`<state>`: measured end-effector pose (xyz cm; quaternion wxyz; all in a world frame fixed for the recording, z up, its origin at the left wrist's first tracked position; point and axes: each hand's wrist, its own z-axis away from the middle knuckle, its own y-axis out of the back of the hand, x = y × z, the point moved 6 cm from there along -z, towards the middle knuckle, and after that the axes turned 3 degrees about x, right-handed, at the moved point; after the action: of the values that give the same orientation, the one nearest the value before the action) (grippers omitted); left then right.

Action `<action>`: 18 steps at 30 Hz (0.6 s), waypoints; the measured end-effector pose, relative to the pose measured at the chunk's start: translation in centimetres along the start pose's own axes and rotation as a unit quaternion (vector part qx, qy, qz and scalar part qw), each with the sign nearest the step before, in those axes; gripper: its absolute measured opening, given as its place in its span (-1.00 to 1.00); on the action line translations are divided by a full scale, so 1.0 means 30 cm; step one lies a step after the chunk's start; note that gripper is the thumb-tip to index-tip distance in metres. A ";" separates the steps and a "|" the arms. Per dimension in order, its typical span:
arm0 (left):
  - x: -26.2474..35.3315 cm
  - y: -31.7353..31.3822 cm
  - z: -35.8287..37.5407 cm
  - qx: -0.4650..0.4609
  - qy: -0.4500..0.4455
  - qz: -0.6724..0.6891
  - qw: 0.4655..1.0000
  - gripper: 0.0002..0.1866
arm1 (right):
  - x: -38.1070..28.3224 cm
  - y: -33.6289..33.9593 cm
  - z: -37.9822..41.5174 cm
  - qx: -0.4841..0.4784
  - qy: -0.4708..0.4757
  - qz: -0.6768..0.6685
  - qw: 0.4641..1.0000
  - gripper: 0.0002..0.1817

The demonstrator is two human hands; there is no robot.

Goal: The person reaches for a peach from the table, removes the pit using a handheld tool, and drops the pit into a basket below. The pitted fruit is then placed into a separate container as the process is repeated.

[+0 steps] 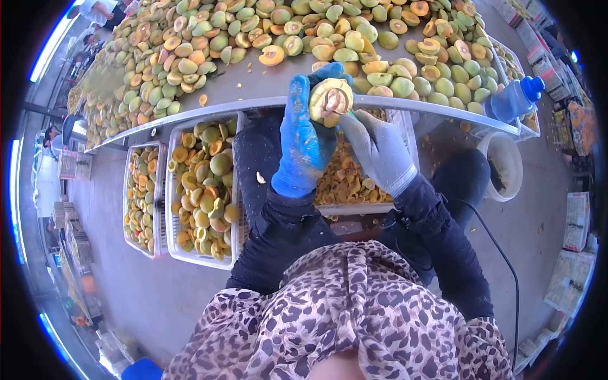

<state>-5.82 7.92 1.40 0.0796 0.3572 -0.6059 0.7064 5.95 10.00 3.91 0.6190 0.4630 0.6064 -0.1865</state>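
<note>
In my left hand (pixel 299 136), gloved in blue, the fingers are wrapped round a halved peach (pixel 321 113), its cut face and pale pit turned up toward me. My right hand (pixel 382 151), in a grey glove, is closed against the right side of the peach half. A thin curved edge, seemingly the loop of a pitting knife (pixel 329 95), curls round the pit; its handle is hidden by my right fingers. Both hands are above the near metal edge of the worktable (pixel 247 81). Many peach halves (pixel 272 55) are heaped along its far side.
Below the hands a crate (pixel 354 209) holds scraps. Two white crates of fruit halves stand left, one the nearer crate (pixel 173 250). A blue bottle (pixel 512 100) is at the table's right end, above a white bucket (pixel 514 166). A black cable (pixel 506 263) crosses the floor.
</note>
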 end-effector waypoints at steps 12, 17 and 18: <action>0.042 -0.076 0.161 -0.100 -0.034 -0.215 0.971 -0.55 | -0.029 -0.016 0.162 -0.139 -0.053 0.021 0.989 -0.54; 0.023 -0.039 0.190 -0.008 -0.083 -0.213 0.974 -0.53 | -0.008 -0.043 0.179 -0.138 -0.031 0.049 0.989 -0.57; 0.024 -0.007 0.197 0.021 -0.145 -0.287 0.947 -0.54 | 0.002 -0.039 0.178 -0.128 -0.006 0.115 0.985 -0.58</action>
<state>-3.83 2.35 2.05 0.1822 0.6162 -0.4676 0.6070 8.12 5.16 2.58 0.6945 0.4453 0.5638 -0.0374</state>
